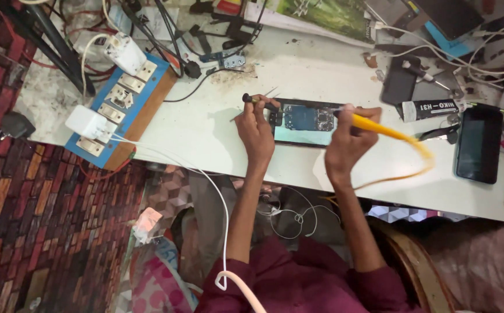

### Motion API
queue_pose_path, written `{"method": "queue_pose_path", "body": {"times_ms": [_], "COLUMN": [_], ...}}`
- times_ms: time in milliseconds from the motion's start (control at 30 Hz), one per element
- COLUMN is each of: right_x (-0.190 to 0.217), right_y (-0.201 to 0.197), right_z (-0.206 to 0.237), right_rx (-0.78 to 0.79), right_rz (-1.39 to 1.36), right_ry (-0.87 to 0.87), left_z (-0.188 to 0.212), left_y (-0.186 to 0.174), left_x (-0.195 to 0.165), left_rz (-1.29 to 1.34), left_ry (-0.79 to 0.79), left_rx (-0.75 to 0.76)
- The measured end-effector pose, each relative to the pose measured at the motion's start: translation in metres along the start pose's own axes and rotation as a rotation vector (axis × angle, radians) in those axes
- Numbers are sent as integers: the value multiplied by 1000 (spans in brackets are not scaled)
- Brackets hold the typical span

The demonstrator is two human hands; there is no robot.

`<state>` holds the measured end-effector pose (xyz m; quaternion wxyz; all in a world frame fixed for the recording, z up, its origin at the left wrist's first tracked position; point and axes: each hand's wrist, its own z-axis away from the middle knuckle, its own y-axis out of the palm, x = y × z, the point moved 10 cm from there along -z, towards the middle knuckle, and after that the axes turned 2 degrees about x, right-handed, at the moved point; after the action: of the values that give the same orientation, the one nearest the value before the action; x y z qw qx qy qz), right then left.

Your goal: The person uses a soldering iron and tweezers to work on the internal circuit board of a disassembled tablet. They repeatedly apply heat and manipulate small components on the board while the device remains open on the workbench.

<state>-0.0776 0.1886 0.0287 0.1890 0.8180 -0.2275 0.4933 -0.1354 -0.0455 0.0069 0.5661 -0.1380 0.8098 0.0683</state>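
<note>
A scuffed white worktable [217, 133] stands over a floor of red and brown brick-pattern tiles, its far edge crowded with cables and tools. Near the middle of the table, close to the near edge, lies an opened smartphone [305, 122], flat and rectangular, its dark blue circuit board and pale inner plate exposed. The left hand [256, 124] rests at the phone's left end, fingers curled around a thin dark-tipped tool [254, 99] that lies across the phone's upper left corner. The right hand [347, 136] sits at the phone's right end, fingers closed in a pen grip on a yellow-handled soldering iron [379, 128], whose tip points left over the board; its yellow cord [420, 165] loops back toward the near edge. Both forearms reach up from dark red sleeves. To the right lie a black-and-white tube [431, 108] and a second black phone [479, 145]. At the table's left edge sits a blue switchboard [121, 110] with white chargers plugged in.
</note>
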Motion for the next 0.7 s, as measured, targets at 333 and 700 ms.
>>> {"method": "queue_pose_path", "body": {"times_ms": [333, 700], "right_x": [-71, -44], "right_y": [-31, -38], "right_z": [4, 6], "right_rx": [-57, 15], "right_rz": [-279, -199], "right_ry": [286, 311], "left_z": [-3, 3], "left_y": [7, 10], "left_x": [-5, -44], "left_rz": [-5, -17], "left_ry": [28, 76], "left_rx": [-9, -2]}}
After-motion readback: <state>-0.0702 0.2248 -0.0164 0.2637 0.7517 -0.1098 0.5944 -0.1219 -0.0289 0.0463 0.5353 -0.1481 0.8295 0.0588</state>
